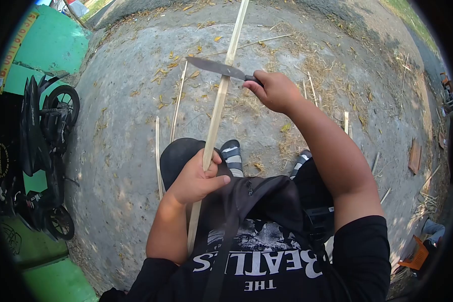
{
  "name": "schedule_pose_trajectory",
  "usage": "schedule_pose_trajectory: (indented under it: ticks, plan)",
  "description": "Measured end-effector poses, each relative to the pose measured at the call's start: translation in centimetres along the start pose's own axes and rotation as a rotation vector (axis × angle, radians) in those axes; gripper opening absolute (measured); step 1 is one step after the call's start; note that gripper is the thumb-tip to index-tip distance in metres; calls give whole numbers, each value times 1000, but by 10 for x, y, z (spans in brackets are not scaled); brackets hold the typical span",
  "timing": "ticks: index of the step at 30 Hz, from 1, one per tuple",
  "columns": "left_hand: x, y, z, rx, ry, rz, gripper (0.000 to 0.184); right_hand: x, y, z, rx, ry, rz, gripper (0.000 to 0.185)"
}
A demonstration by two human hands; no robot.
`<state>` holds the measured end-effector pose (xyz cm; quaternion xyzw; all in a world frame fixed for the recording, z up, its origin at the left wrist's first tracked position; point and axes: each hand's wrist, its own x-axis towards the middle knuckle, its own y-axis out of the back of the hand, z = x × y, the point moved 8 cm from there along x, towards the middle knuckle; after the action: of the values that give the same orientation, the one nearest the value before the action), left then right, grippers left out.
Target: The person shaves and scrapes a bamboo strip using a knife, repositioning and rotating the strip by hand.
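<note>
A long, pale, flat wooden strip point(217, 110) is gripped by the left hand point(199, 178), slanting outward above the ground. By the right hand point(274, 90), a dark-bladed, black-handled knife point(210, 65) is held across it; shallow strokes should be directed outward.

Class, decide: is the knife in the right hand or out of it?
In it: the right hand is closed around the dark handle of the knife.

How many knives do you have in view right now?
1: the knife in the right hand, its blade crossing the long pale strip held in the left hand. Others could be hidden by the body or the dark frame edges.
</note>
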<state>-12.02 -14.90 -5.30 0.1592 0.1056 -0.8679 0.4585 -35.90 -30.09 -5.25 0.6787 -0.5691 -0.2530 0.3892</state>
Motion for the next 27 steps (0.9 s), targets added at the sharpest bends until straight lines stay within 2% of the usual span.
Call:
schedule_pose_trajectory:
  ticks: [1, 4, 5, 8, 9, 12, 13, 16, 19, 22, 24, 26, 27]
  plan:
    - [2, 1, 0, 23, -29, -5, 41, 2, 13, 15, -15, -95, 15, 56]
    - [3, 3, 0, -21, -16, 10, 41, -5, 19, 11, 63, -77, 25, 55]
    - [3, 3, 0, -42, 13, 15, 41, -9, 11, -1, 5, 9, -72, 54]
    - [3, 1, 1, -77, 63, 23, 41, -21, -13, -42, -9, 255, -137, 53]
    - [3, 1, 1, -69, 54, 19, 41, -23, -17, -48, -19, 278, -156, 52]
    - [1, 1, 0, -32, 0, -2, 41, -14, -3, -29, 27, 196, -85, 52]
    - [1, 1, 2, -17, -30, -10, 41, -5, 3, -11, 106, 56, -108, 52]
    - [3, 1, 1, -29, 54, 33, 41, -5, -1, -12, 89, 50, -146, 51]
    - [4, 3, 0, -124, 101, 40, 41, -15, -8, -39, 62, 208, -192, 55]
    - [6, 3, -3, -87, 58, 21, 40, -26, -15, -60, 19, 328, -203, 56]
    - [3, 1, -1, -70, 34, 2, 40, -22, -9, -50, -1, 329, -175, 55]
    - [5, -2, 1, -29, 34, 1, 39, -3, 2, -1, 163, 68, -76, 54]
    - [5, -4, 3, 4, 54, 15, 39, -3, 5, 1, 109, 73, -106, 54]
